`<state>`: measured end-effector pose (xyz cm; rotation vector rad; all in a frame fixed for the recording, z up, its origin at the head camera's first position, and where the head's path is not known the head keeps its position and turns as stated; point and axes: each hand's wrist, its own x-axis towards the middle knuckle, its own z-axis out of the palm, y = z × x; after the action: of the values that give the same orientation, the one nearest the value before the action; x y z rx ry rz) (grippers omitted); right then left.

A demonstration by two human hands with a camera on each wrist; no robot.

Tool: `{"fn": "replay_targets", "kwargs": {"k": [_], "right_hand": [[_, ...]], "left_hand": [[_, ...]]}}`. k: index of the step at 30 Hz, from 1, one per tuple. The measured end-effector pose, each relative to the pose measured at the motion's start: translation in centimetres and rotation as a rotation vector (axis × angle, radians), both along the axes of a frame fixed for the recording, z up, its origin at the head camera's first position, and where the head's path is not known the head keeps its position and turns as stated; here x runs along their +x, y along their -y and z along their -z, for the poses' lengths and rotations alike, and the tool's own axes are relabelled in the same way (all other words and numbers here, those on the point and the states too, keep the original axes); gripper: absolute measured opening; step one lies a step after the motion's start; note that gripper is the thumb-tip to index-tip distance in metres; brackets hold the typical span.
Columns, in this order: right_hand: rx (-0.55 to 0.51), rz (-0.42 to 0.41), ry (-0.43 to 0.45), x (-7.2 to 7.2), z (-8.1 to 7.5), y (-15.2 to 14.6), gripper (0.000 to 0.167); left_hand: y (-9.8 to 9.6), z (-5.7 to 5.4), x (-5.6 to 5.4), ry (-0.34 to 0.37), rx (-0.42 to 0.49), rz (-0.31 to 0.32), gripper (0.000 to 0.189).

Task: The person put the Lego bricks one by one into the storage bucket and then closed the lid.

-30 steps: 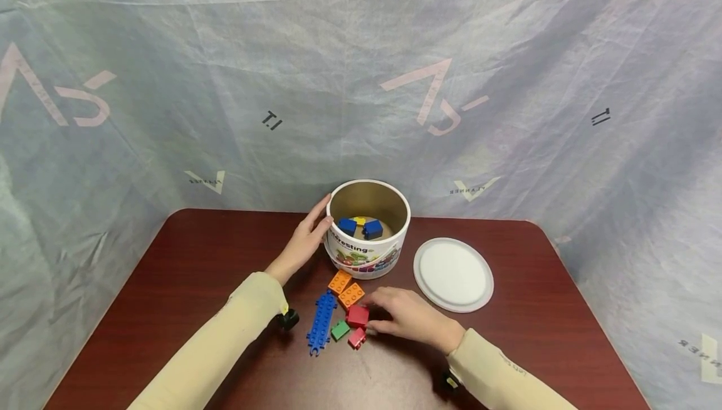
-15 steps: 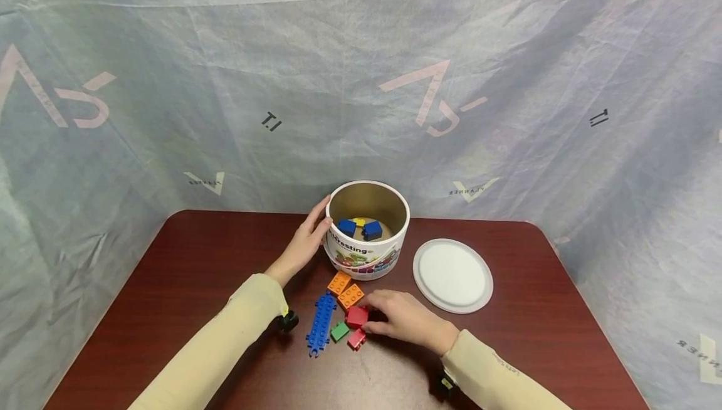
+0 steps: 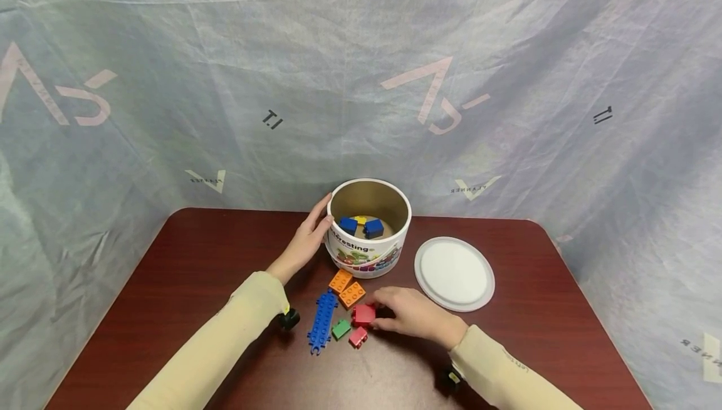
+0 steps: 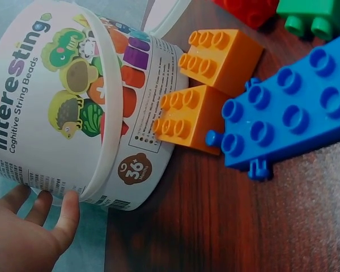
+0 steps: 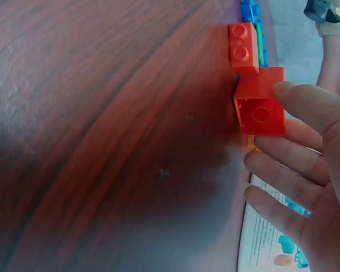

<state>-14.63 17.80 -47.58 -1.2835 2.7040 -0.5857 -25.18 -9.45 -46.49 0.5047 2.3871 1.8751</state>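
Red block [image 3: 364, 315] in right hand [image 3: 414, 313], left hand [image 3: 302, 244] spread against bucket [image 3: 366, 264], table edge [image 3: 265, 211] behind

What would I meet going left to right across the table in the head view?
Left hand, long blue brick, green brick, larger red brick, right hand, white lid.

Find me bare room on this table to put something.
The table is bare left of the left sleeve; between the white lid and the right edge; and in front of the small red brick, between that sleeve and the right sleeve. It is crowded from the tub to that brick: orange bricks, blue strip, green brick, large red brick, right hand.
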Motion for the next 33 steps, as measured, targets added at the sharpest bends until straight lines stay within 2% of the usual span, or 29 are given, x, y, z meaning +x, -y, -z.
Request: {"fn": "replay_targets", "kwargs": {"k": [7, 13, 18, 25, 33], "right_hand": [[0.0, 0.007, 0.02, 0.0, -0.8, -0.6, 0.033], [-0.01, -0.015, -0.03, 0.1, -1.8, -1.2, 0.03], [-0.013, -0.004, -0.006, 0.1, -3.0, -1.6, 0.028], [-0.009, 0.007, -0.069, 0.0, -4.6, -2.2, 0.03], [0.002, 0.021, -0.102, -0.3, -6.1, -2.7, 0.032]], "left_hand": [[0.0, -0.1, 0.1, 0.007, -0.003, -0.001, 0.059], [0.0, 0.0, 0.1, -0.001, -0.01, -0.004, 0.059], [0.1, 0.0, 0.0, -0.002, -0.007, -0.001, 0.059], [0.1, -0.1, 0.0, -0.003, -0.011, -0.002, 0.059], [0.1, 0.0, 0.0, -0.005, -0.003, 0.008, 0.059]]}}
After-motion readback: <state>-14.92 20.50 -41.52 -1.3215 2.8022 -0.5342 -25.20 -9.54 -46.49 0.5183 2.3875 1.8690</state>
